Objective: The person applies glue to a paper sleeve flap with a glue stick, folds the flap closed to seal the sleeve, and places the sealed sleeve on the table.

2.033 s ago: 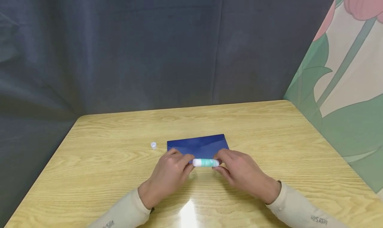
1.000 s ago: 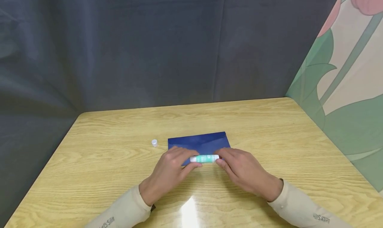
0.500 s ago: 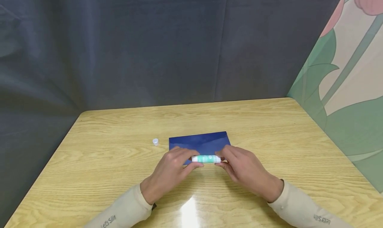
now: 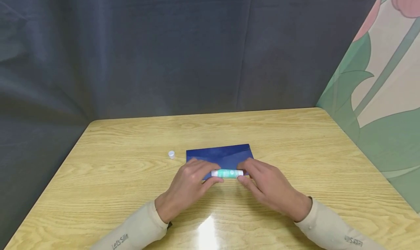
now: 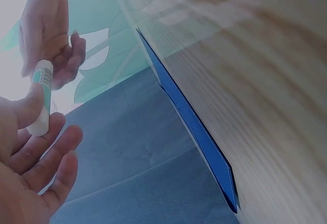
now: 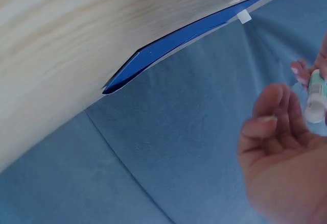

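Observation:
Between both hands, in the head view, a white glue stick (image 4: 228, 173) with a teal label lies level above the table. My left hand (image 4: 186, 182) pinches its left end between thumb and fingers; the left wrist view shows the other fingers loosely bent below. At the right end, the thumb and index finger of my right hand (image 4: 270, 182) hold the base, and its remaining fingers curl in the right wrist view. Behind the hands lies a dark blue envelope (image 4: 219, 156), its lower part hidden by hands and stick. The small white cap (image 4: 171, 154) stands to the envelope's left.
A light wood table (image 4: 124, 162) carries everything. Dark fabric (image 4: 164, 53) hangs along its far edge and left side, and a wall with painted tulips (image 4: 387, 133) borders the right.
The glue stick was tipped slightly differently and has shifted a little. The right thumb and index finger have changed their place on its base. Envelope and cap drift slightly with the head camera.

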### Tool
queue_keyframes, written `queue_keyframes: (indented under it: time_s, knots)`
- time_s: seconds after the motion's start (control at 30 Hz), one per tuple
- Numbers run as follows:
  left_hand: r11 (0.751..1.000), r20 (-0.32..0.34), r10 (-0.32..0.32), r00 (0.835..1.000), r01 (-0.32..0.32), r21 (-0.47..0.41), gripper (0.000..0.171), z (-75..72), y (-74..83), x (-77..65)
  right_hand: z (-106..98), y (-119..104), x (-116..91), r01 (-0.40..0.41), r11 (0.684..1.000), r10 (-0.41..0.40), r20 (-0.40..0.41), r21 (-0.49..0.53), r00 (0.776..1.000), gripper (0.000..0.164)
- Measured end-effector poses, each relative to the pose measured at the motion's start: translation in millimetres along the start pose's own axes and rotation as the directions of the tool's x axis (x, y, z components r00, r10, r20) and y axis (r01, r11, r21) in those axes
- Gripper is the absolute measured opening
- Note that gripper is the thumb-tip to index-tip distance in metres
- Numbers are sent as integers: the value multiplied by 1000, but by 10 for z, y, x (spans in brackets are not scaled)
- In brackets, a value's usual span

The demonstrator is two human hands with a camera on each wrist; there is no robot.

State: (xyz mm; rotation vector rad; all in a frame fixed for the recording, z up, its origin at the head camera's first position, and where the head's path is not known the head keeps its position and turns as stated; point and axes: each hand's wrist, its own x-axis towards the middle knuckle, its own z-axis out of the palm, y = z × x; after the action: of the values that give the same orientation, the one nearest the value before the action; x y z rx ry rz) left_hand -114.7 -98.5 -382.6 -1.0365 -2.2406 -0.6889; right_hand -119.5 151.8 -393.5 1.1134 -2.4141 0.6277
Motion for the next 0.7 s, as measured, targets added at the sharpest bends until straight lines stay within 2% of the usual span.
queue_keyframes:
  time_s: [0.07,0.17,0.27,0.4,0.7]
  knots:
    - [1000,-13,9,1000,-9,14,24,2,1,4,-13,1,1,-26,998,25,28,50,999,4]
    - [1000,-20,15,1000,-14,26,25,-1,3,8,-28,6,-1,-51,993,44,68,104,997,11]
    - [1000,-17,12,1000,-11,29,24,-6,4,10,-37,12,-5,-52,993,43,86,107,995,9]
    - [999,-13,10,1000,-9,36,25,-14,4,14,-42,21,-5,-28,997,23,61,78,998,3]
    - [1000,-14,2,1000,-2,18,26,-16,2,0,-19,53,2,52,999,-52,-4,7,999,12]
